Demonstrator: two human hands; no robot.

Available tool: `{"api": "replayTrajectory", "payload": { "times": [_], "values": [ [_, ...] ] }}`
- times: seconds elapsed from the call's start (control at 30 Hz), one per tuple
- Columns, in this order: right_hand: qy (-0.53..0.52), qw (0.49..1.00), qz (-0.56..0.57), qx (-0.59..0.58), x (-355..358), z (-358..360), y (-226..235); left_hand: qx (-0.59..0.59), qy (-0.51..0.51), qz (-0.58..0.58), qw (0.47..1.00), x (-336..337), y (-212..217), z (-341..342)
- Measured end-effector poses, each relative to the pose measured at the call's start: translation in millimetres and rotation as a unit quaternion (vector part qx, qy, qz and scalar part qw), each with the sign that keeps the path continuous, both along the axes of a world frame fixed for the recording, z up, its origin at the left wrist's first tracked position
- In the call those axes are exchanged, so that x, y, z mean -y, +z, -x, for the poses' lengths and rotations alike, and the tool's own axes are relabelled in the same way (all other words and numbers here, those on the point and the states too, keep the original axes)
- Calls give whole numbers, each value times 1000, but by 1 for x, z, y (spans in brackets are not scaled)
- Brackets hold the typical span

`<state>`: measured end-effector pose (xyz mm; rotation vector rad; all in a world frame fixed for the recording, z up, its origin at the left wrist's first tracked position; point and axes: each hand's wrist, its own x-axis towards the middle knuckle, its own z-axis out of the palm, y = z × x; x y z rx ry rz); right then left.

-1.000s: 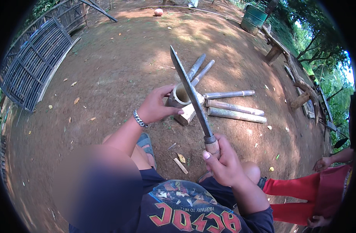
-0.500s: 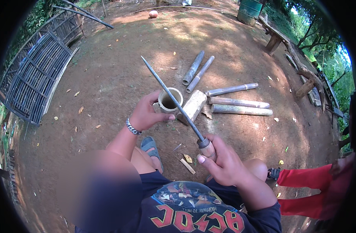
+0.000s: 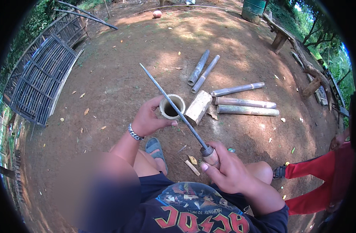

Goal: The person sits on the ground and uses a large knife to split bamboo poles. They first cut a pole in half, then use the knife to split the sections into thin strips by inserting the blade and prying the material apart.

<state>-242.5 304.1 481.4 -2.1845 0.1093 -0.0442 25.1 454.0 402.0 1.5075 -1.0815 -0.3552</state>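
head view, right grip [image 3: 227, 167] part-covering knife handle [image 3: 210, 156], bystander [image 3: 311, 171] cut off

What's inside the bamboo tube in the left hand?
The bamboo tube shows only shadowed inner wall; the knife blade hides part of its mouth, and the bottom isn't visible.

The left grip [image 3: 147, 118] curves in a C, the right grip [image 3: 226, 169] clenched.

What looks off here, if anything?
Only a small pale strip lying on the dirt near the left sandal, away from the bamboo lengths; it looks like a stray scrap. No spill or clear damage shows.
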Motion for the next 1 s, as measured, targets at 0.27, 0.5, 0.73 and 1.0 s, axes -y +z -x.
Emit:
{"api": "replayTrajectory", "payload": {
  "times": [0.27, 0.5, 0.73, 1.0],
  "values": [
    [5, 999, -31, -20, 10, -5, 2, 66, -2, -73, 995, -3, 11, -5],
    [3, 1000, 13, -28, 17, -19, 10, 177, 207, -71, 960, -53, 65, -31],
    [-17, 996, 18, -80, 18, -34, 26, 503, 171, 198, 824, -30, 232, -36],
    [-10, 995, 61, -74, 18, -44, 30, 604, 38, -178, 776, 82, 128, -12]
  ]
}}
